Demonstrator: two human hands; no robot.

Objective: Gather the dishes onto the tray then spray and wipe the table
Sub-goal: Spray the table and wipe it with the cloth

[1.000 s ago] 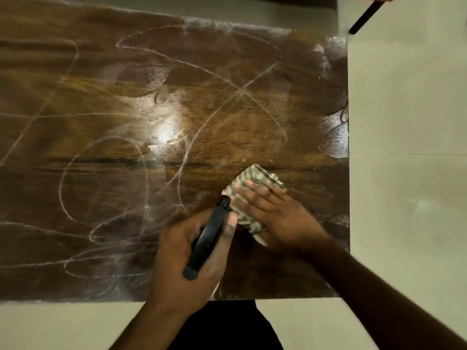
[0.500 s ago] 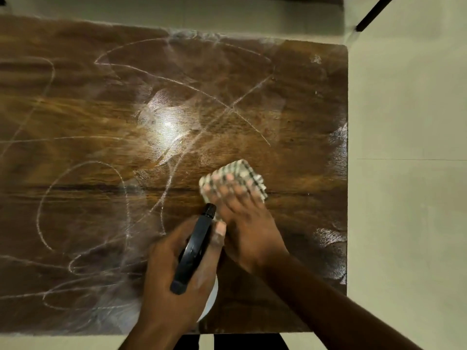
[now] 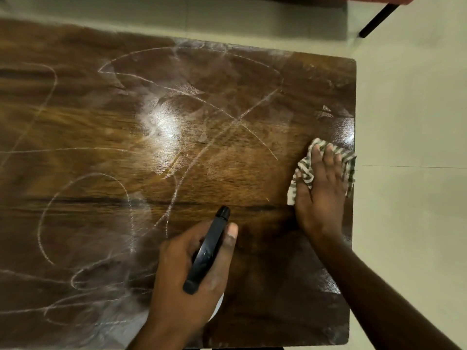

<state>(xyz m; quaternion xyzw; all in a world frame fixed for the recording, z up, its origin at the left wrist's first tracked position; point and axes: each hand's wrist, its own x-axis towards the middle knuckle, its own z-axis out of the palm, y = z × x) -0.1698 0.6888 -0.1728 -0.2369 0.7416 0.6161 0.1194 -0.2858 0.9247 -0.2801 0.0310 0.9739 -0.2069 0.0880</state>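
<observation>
The dark wooden table point(image 3: 177, 147) fills the view, streaked with white spray trails and wet smears. My right hand point(image 3: 321, 195) presses flat on a green-and-white striped cloth point(image 3: 304, 170) at the table's right edge, fingers spread over it. My left hand point(image 3: 187, 279) grips a spray bottle by its black trigger head point(image 3: 208, 251), nozzle pointing away from me over the near middle of the table. The bottle's white body is mostly hidden under the hand. No dishes or tray are in view.
Pale tiled floor point(image 3: 409, 147) lies to the right of and behind the table. A black chair leg point(image 3: 376, 20) with an orange seat edge shows at the top right corner.
My right hand has slid the cloth from the table's middle out to the right edge. The left hand has kept the spray bottle in about the same place.
</observation>
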